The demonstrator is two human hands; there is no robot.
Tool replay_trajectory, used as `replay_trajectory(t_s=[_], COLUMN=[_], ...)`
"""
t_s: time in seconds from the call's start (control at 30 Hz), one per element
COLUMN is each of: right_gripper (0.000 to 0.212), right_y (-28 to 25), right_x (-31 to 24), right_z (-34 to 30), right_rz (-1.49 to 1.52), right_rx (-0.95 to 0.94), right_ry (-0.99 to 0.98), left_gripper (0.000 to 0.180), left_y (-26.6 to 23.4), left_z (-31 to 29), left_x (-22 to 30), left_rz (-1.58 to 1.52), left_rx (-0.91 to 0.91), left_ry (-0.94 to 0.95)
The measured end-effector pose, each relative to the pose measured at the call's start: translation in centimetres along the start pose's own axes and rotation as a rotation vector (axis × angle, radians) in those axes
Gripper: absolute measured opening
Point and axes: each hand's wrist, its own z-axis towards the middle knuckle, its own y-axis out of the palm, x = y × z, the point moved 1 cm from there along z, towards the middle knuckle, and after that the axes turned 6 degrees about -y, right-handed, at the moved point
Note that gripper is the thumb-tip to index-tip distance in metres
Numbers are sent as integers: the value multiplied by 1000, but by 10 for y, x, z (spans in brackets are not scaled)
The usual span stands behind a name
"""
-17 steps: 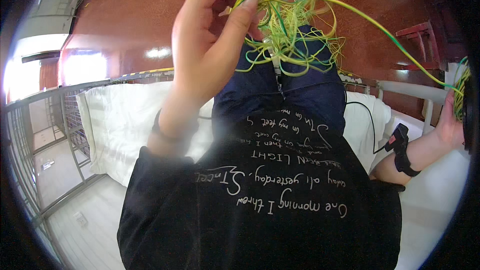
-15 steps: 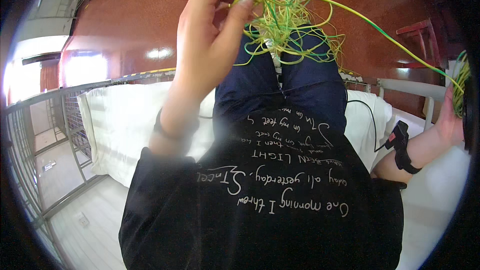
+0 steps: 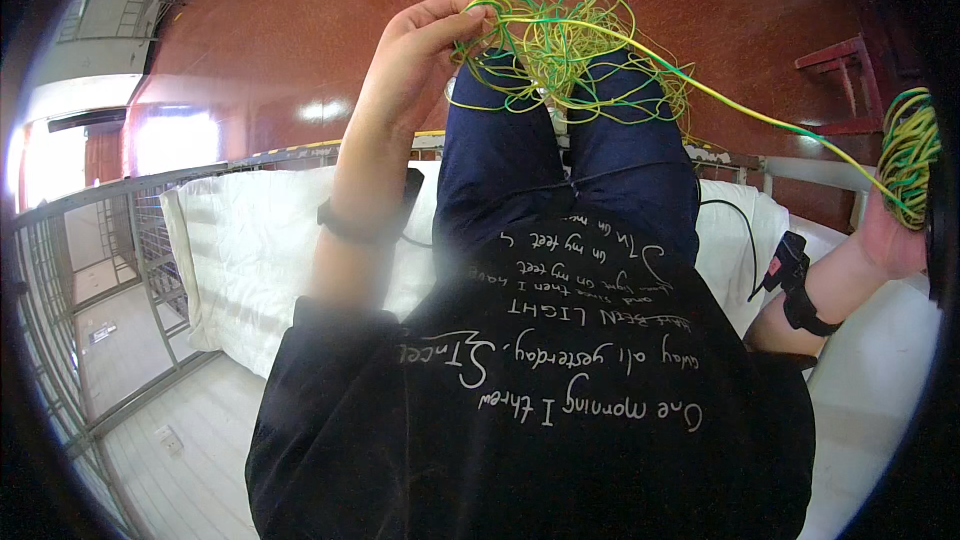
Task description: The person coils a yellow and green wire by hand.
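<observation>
A loose tangle of yellow-green wire [image 3: 570, 55] lies over my knees, with loops spilling around both legs. At its left side my left hand [image 3: 425, 45] pinches some of the strands between thumb and fingers. From there one wire runs taut down to the right, to a wound bundle of the same wire [image 3: 908, 155]. My right hand [image 3: 890, 235] is at the lower end of that bundle, far out at the right rim. Its fingers are mostly hidden by the wire and the dark picture edge, but the bundle rests in its grip.
I sit on a white-covered bed [image 3: 250, 250] with a metal frame. Beyond my knees is a reddish-brown floor [image 3: 300, 30]. A dark red stool [image 3: 845, 80] stands at the far right. A black cable [image 3: 745, 230] runs beside my right forearm, where a strapped device sits.
My left hand has moved down and slightly away from the middle, nearer the tangle on my knees. The wound bundle at the right has come further into view.
</observation>
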Motion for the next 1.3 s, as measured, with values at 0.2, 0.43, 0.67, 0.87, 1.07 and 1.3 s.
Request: replay_trajectory(t_s=[0.2,0.43,0.67,0.87,1.07,1.3], right_gripper=[50,49,18,6,58,68], right_y=[11,18,40,111,116,125], right_x=[14,23,13,32,104,115], right_z=[-4,-11,-11,-53,-128,-135], right_rz=[504,618,1253,1544,1189,1136], right_rx=[212,273,112,87,-232,-117], right_ry=[185,212,498,811,931,980], left_gripper=[24,35,34,16,16,10], left_y=[-23,8,15,33,43,49], left_z=[5,-4,-3,-4,-14,-23], left_x=[-15,-10,-27,-48,-48,-48], left_rz=[-254,-61,-184,-367,-381,-305], left_rx=[-324,-278,-377,-321,-321,-334], left_ry=[-133,-20,46,-33,8,14])
